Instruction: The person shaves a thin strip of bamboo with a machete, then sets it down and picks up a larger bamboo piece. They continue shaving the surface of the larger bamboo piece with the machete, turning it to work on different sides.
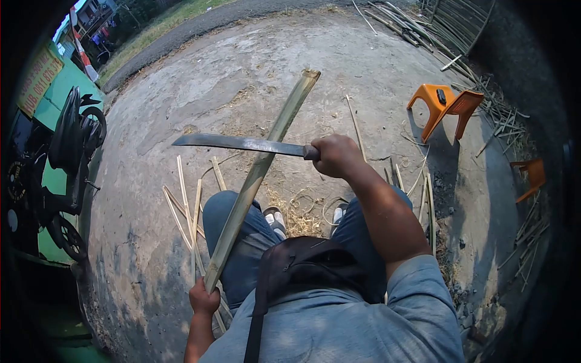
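Note:
My right hand [339, 157] is closed round the dark handle of a machete [242, 143], whose long blade points left. The blade crosses over a long split bamboo piece [248, 187] about midway up its length. My left hand [204, 299] grips the lower end of that bamboo beside my left thigh. From there the bamboo slants up and away to the right, its far end rough and brownish. Several thin bamboo strips [192, 224] lie by my left leg, and more strips [430, 206] lie to the right of my right leg.
An orange plastic chair [433, 100] with a small dark object on its seat stands at front right. Another orange chair [532, 175] is at the right edge. Bamboo poles [417, 30] are piled at the back right. Motorbikes [69, 139] stand at left. Shavings [302, 224] lie between my feet.

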A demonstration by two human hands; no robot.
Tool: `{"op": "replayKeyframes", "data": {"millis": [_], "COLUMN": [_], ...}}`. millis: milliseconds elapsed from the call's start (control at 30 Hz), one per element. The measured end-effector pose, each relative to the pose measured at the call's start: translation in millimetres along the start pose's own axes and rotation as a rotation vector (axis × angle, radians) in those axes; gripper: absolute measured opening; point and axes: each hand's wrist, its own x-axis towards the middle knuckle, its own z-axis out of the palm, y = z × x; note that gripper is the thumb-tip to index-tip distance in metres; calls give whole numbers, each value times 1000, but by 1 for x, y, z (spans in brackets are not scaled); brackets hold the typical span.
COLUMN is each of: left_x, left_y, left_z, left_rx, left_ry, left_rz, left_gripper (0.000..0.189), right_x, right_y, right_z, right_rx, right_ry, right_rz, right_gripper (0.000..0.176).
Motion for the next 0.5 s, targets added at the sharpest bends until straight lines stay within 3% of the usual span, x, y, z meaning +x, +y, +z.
{"op": "replayKeyframes", "data": {"millis": [167,500], "left_x": [-4,-1], "left_y": [-3,-4], "left_z": [0,6], "left_rx": [18,43], "left_ry": [24,16], "left_rz": [-9,-2], "left_gripper": [28,28], "right_x": [15,-6], "right_y": [14,-6], "right_z": [20,1], "right_rx": [72,-31], "right_ry": [118,42], "right_rz": [-15,-110], "right_gripper": [13,10]}}
